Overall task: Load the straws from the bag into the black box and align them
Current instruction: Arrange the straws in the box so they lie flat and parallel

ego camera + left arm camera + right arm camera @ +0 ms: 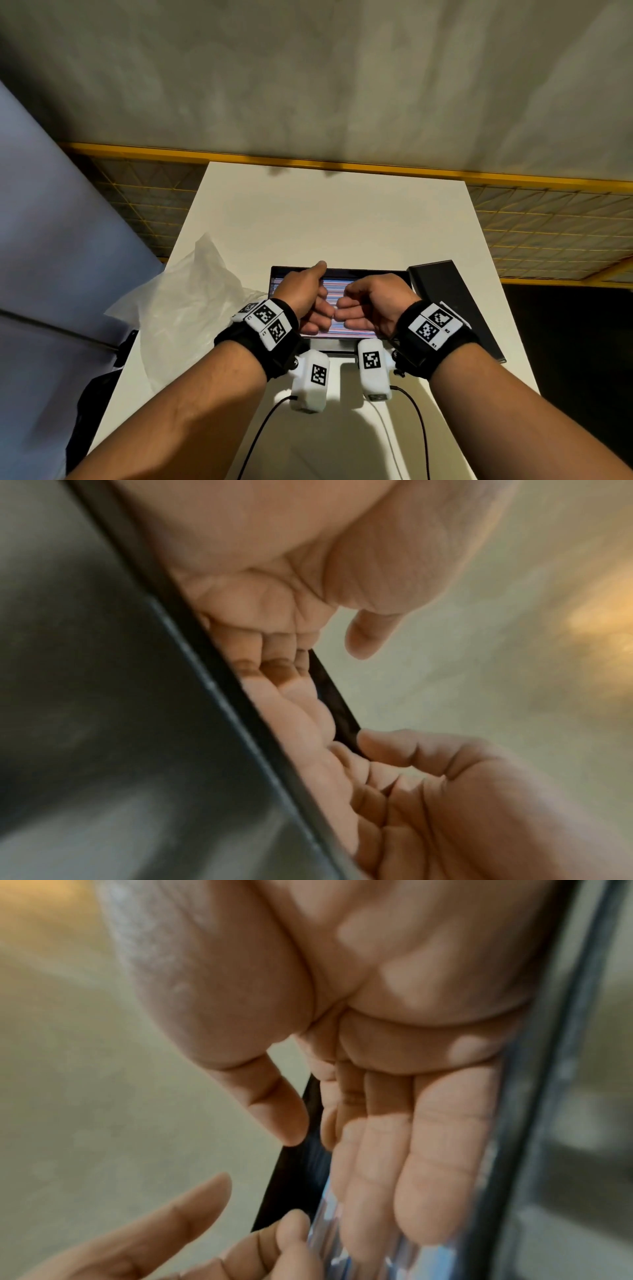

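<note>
The black box [342, 271] sits on the white table [342, 212], filled with a layer of pink, blue and white straws [334, 292] lying crosswise. Both hands are inside it. My left hand [313, 310] lays its fingers flat on the straws, thumb raised over the far rim. My right hand [356, 313] faces it, fingers flat on the straws, fingertips almost touching the left ones. In the right wrist view the right fingers [411, 1150] lie straight on shiny straws [329, 1231] beside the box wall [548, 1096]. The left wrist view shows the left palm [260, 601] against the box wall [137, 696].
A crumpled clear plastic bag [185, 294] lies left of the box. The black lid [455, 308] rests to the right, near the table's edge. A yellow wire fence [548, 212] stands behind the table. Cables [421, 435] trail from the wrist cameras toward me.
</note>
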A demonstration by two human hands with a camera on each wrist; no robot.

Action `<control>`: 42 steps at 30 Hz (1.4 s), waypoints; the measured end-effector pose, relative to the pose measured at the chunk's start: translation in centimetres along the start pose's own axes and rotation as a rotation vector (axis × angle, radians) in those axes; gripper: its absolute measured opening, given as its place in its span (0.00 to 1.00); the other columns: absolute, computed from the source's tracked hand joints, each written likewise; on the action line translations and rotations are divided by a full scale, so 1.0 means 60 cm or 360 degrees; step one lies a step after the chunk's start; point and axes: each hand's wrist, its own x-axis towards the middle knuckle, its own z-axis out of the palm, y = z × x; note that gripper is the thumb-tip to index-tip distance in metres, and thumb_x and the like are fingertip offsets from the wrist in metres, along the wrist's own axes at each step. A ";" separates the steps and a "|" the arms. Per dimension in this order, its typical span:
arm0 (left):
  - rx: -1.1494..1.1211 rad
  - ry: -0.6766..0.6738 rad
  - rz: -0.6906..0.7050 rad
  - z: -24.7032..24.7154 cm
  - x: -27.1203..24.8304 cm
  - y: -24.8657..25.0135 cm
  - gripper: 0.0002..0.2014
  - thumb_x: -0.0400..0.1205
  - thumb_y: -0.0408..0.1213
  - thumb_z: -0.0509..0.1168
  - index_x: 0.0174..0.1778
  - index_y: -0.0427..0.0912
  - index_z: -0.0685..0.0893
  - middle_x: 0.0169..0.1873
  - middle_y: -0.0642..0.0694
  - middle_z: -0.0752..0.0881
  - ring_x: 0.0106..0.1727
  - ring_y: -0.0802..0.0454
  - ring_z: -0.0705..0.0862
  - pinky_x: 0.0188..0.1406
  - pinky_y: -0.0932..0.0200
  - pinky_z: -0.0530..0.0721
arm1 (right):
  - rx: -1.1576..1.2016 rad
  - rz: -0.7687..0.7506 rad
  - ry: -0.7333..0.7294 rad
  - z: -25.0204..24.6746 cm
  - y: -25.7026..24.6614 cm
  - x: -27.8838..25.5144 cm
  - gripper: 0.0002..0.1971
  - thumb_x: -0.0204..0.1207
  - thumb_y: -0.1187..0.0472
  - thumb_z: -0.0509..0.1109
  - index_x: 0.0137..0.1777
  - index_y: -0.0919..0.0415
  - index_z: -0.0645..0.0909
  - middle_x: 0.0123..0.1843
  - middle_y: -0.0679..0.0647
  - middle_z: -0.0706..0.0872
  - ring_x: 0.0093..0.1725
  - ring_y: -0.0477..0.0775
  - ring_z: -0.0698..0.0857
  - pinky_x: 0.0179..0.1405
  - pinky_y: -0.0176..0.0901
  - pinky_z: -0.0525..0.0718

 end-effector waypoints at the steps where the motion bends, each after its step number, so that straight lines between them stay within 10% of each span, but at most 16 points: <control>1: -0.0065 -0.0006 -0.0024 -0.001 0.001 0.001 0.27 0.85 0.61 0.55 0.45 0.37 0.79 0.25 0.39 0.84 0.22 0.43 0.83 0.24 0.62 0.77 | 0.0034 0.0000 0.0010 0.001 0.001 0.002 0.08 0.82 0.64 0.64 0.51 0.70 0.81 0.40 0.61 0.89 0.38 0.59 0.92 0.33 0.47 0.90; 19: -0.0344 -0.0023 -0.0118 -0.011 0.008 -0.001 0.23 0.84 0.61 0.57 0.49 0.41 0.78 0.31 0.41 0.87 0.28 0.43 0.87 0.36 0.52 0.85 | 0.0345 0.0001 -0.0106 -0.001 0.006 0.001 0.12 0.82 0.64 0.65 0.61 0.68 0.81 0.58 0.65 0.90 0.48 0.68 0.92 0.43 0.55 0.91; 29: 0.0004 -0.0048 -0.0111 -0.014 0.001 -0.002 0.25 0.84 0.61 0.56 0.38 0.41 0.77 0.23 0.40 0.83 0.19 0.46 0.80 0.20 0.65 0.74 | -0.0243 0.0109 -0.0133 -0.014 0.000 -0.007 0.05 0.79 0.61 0.64 0.42 0.61 0.76 0.29 0.57 0.81 0.30 0.61 0.87 0.23 0.40 0.83; 42: 0.0354 -0.0039 -0.0112 -0.004 0.000 -0.004 0.29 0.83 0.64 0.56 0.39 0.37 0.82 0.29 0.36 0.90 0.26 0.43 0.87 0.29 0.62 0.78 | -0.0447 0.0078 -0.0025 -0.014 0.000 0.001 0.07 0.78 0.62 0.64 0.40 0.63 0.78 0.32 0.62 0.86 0.32 0.64 0.88 0.30 0.43 0.84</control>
